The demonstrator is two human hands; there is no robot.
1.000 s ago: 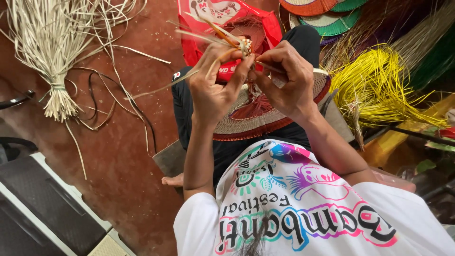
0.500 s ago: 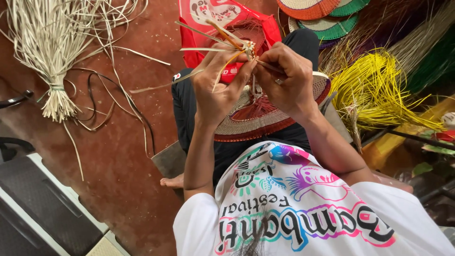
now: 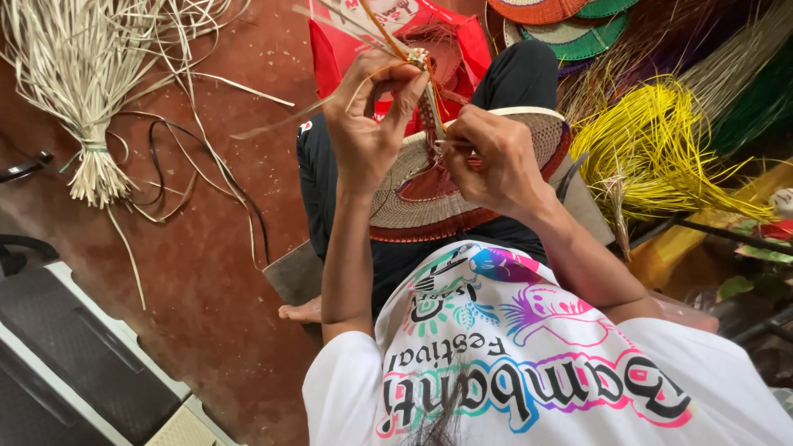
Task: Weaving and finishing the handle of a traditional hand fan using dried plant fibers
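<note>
My left hand (image 3: 363, 124) pinches pale and orange straw strands (image 3: 388, 37) at the top of a small woven strip (image 3: 428, 103) held up in front of me. My right hand (image 3: 496, 161) grips the lower part of the same strip, with a thin strand between its fingers. Under both hands, a round woven piece (image 3: 421, 202) in tan with a dark red rim lies on my lap, over my black trousers (image 3: 330, 182). Loose strand ends stick out to the left and upward from the left hand.
A tied bundle of pale straw (image 3: 83, 91) and dark loose strips (image 3: 182, 173) lie on the red-brown floor at the left. A red bag (image 3: 347, 49) sits beyond my knees. Yellow dyed straw (image 3: 661, 140), green straw and finished woven fans (image 3: 578, 21) lie on the right. A black case (image 3: 66, 347) is at lower left.
Both hands have kept hold of the strip. The left hand's fingers have shifted up the strands, and the loose ends have swung a little.
</note>
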